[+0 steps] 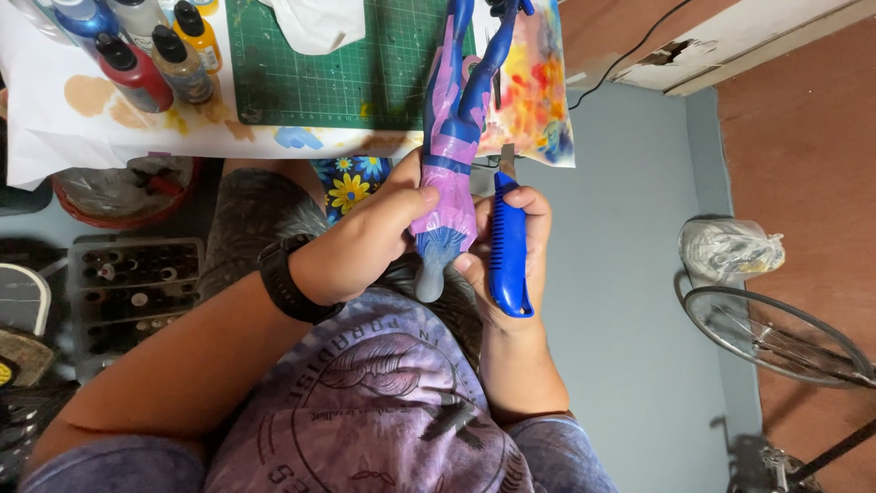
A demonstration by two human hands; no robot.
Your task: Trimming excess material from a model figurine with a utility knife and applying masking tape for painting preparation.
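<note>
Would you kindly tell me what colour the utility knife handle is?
The utility knife handle is bright blue, seen best in the head view.

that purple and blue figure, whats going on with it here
A person sits at a paint-stained table, holding a headless doll figure painted purple and blue. The left hand grips its torso, legs pointing toward a green cutting mat. The right hand holds a blue utility knife, blade up beside the figure. Paint bottles stand at the table's far left.
</note>
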